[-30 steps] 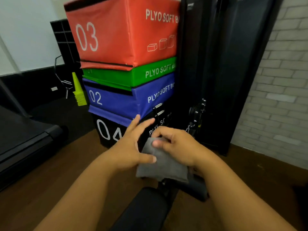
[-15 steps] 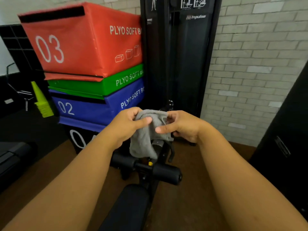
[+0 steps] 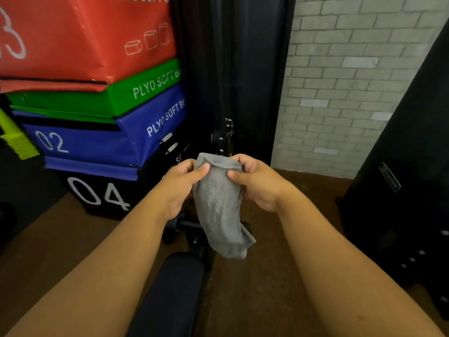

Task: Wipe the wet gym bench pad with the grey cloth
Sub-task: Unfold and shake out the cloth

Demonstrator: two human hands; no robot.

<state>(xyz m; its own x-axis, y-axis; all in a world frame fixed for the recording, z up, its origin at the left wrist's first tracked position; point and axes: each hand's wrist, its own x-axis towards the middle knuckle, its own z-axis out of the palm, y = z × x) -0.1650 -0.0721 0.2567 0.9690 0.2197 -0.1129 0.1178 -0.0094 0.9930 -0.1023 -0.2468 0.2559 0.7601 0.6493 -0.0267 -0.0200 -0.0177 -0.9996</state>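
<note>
The grey cloth [image 3: 220,207] hangs crumpled and limp, its terry nap soft and matte; the left hand [image 3: 178,188] and right hand [image 3: 258,183] pinch its top edge with curled fingers; it dangles above the black bench pad [image 3: 170,293], clear of it

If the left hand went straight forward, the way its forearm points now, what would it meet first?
Most likely the grey cloth, which the left hand already pinches with the right hand. Beyond it stands the black machine column, though depth is unclear.
</note>
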